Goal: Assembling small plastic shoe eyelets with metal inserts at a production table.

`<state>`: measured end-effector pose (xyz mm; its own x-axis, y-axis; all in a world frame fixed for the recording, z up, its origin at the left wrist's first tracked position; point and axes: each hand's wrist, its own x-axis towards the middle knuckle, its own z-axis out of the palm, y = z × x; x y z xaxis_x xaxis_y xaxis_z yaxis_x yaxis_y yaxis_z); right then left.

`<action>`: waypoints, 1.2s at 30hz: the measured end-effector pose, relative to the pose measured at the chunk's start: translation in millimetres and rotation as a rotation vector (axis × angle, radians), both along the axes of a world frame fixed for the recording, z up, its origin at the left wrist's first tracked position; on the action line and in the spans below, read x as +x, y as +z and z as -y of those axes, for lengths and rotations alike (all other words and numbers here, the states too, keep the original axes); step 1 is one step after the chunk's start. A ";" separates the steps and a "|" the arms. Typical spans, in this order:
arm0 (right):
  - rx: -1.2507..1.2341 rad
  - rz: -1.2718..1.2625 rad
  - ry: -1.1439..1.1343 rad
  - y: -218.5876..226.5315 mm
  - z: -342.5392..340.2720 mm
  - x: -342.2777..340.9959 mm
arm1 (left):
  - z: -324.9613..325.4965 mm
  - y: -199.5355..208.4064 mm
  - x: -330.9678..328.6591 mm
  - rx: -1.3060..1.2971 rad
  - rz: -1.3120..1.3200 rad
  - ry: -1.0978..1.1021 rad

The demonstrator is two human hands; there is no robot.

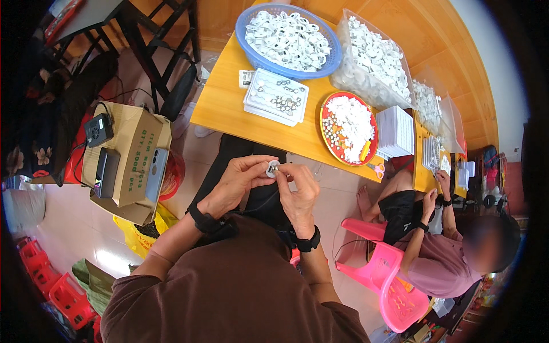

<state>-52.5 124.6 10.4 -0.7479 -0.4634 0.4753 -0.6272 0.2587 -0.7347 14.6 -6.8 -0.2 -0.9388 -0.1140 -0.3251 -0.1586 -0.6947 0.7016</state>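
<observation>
Above my lap, my left hand (245, 178) pinches a small white plastic part (270, 170) between thumb and fingers. My right hand (298, 193) meets it from the other side, its thumb and forefinger closed on a tiny shiny piece (275, 167) at the part's edge, too small to name. Ahead on the yellow table (217, 108) lies a stack of white trays (269, 111), the top one with several round silver and dark pieces in it. To its right, a red plate with a yellow rim (323, 128) bears small white pieces, silver bits and a yellow object.
A blue basket (243, 43) and a clear bin (357, 86), both full of white parts, stand farther back. Pink-handled scissors (376, 169) jut over the table edge. A cardboard box (123, 148) stands left. Right, a co-worker (440, 257) sits near a pink chair (374, 266).
</observation>
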 end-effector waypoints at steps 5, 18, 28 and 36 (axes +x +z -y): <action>0.049 -0.092 0.031 2.5 -1.4 1.5 | -2.9 2.0 0.6 -0.050 0.014 0.012; 0.080 0.192 0.124 3.1 -8.3 -8.9 | -1.4 0.6 -0.5 -0.110 0.015 -0.032; -0.004 0.331 0.152 2.6 -7.3 -10.4 | -1.4 2.8 -2.1 -0.071 -0.010 -0.021; -0.220 0.682 0.208 -5.2 -16.1 -12.0 | -5.7 5.3 -3.4 -0.070 0.016 -0.079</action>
<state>-64.5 140.7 5.2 -0.8170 -0.5756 0.0349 -0.0332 -0.0135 -0.9994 11.2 -1.1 5.0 -0.9404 -0.0626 -0.3342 -0.2227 -0.6293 0.7446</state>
